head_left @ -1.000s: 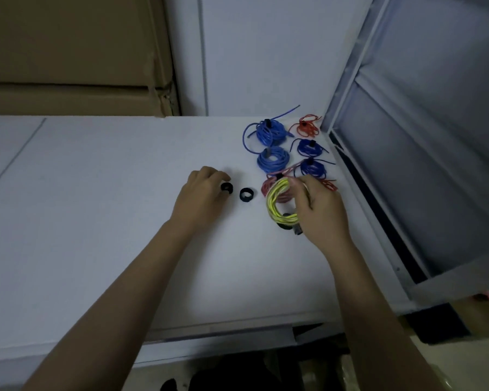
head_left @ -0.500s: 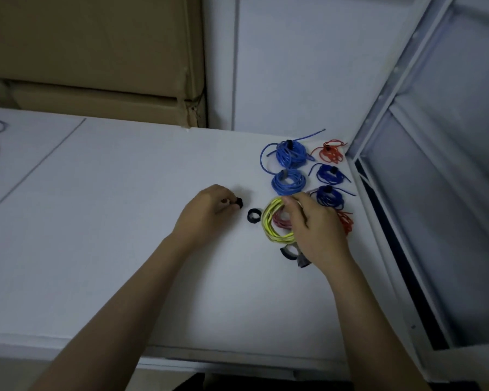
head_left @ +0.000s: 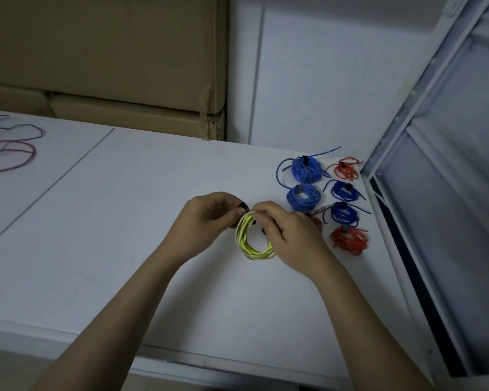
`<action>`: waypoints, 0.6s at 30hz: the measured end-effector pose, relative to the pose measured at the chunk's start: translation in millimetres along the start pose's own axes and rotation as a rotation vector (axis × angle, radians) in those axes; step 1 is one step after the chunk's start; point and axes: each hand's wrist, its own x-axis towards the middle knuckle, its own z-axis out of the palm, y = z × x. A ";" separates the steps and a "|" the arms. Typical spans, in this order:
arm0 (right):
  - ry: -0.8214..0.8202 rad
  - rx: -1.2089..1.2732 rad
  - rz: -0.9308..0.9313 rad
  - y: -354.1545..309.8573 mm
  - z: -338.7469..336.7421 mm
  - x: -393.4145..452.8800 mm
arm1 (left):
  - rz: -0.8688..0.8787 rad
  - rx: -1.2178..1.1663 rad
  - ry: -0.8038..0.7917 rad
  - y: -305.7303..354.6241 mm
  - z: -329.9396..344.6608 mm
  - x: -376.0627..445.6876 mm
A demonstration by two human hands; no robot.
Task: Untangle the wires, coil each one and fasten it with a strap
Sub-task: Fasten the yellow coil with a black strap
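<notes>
Left hand (head_left: 209,218) has left the table and come across to the yellow-green wire coil (head_left: 251,244), fingers curled, pinching a small black strap (head_left: 242,206) at the coil's top. Right hand (head_left: 290,238) grips the coil's right side, held just over the white table (head_left: 124,221). Strapping looks about to start. Coil is tidy and round, loops bunched.

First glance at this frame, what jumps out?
Mid-table, the left hand and right hand meet over a yellow-green wire coil, the left pinching a black strap at its top. To their right sits a cluster of already strapped blue coils and red coils. Loose wires lie at the table's far left edge.
</notes>
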 end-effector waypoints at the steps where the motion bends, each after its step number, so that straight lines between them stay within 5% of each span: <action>1: -0.009 0.008 -0.009 -1.3 2.2 0.0 | -0.005 -0.029 0.019 1.0 -1.3 0.1; 18: -0.063 0.051 0.003 -5.6 9.2 -8.2 | 0.015 0.057 0.137 6.3 1.9 5.1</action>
